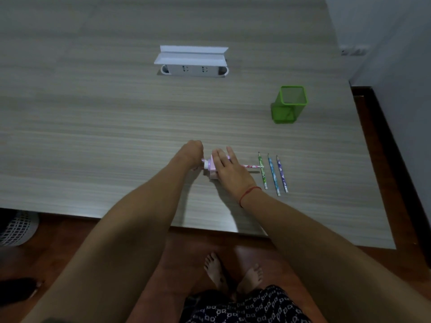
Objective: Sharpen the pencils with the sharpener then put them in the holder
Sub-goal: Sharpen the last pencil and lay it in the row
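Near the bench's (pixel 116 127) front edge, the sharpener (pixel 209 168) sits between both hands. The right hand (pixel 225 167) presses flat on top, fingers straight. The left hand (pixel 192 151) is curled at its left end; what it grips cannot be told. A pink pencil (pixel 250 166) juts rightward, lying crosswise. The spare pencils (pixel 273 174) lie just right of it. The holder (pixel 290 106) stands far right, nearer the right hand, with open bench between.

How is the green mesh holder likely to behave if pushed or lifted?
The green mesh holder looks see-through, with nothing visible inside, so it is probably light and easy to slide on the smooth table. It stands taller than its base, so a push near the rim might tip it. Its square frame suggests it stays stiff when gripped.
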`<state>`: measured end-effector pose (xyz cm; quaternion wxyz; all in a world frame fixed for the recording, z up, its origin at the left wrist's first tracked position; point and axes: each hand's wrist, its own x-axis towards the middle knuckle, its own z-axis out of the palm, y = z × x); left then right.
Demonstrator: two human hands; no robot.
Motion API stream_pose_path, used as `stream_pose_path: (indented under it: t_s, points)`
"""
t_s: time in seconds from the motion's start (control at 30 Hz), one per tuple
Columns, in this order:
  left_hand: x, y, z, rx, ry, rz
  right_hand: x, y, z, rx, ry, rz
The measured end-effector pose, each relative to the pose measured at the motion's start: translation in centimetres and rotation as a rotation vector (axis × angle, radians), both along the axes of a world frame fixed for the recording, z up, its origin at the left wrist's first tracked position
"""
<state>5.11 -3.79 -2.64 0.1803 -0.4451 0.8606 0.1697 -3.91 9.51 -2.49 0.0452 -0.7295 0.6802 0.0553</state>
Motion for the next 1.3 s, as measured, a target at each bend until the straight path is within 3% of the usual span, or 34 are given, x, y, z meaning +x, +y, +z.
stream_pose_path:
  t_s: [0.07,0.17,0.23,0.4,0.47,0.57,0.67,0.83,0.97,1.13,1.3]
  points:
    - [-0.3,-0.5,1.0,-0.022,0.042,0.01,0.3,-0.1,-0.1,0.045,0.119,-0.006]
    - [-1.0,-1.7,3.5,0.012,0.058,-0.003,0.2,-0.7,-0.5,0.078,0.136,0.049]
    - [-1.1,-2.0,5.5,0.12,-0.054,-0.018,0.1,-1.0,-1.1,0.11,0.206,0.074]
    - [-0.6,-1.0,6.1,0.653,-0.35,0.1,0.3,-0.7,-1.2,0.039,0.187,0.083]
    - [-0.2,-0.4,5.0,0.712,-0.374,0.093,0.7,-0.5,-0.5,0.038,0.268,0.082]
    - [0.6,0.0,3.3,0.782,-0.269,0.164,0.5,-0.4,-0.4,0.013,0.275,0.104]
    - [0.9,0.9,1.6,0.713,-0.224,0.149,0.3,-0.5,-0.5,-0.003,0.311,0.096]
    - [1.0,0.8,0.1,0.204,-0.04,0.064,0.4,-0.9,-1.3,0.008,0.232,0.017]
    - [-0.5,-1.2,2.5,0.038,0.053,0.003,0.4,-1.5,-1.2,0.004,0.27,0.039]
    - [-1.1,-2.7,6.2,0.258,-0.089,0.008,0.8,-1.6,-0.7,0.043,0.209,0.025]
    - [0.6,-0.3,5.8,0.627,-0.284,0.098,0.6,-1.7,0.2,0.1,-0.007,-0.021]
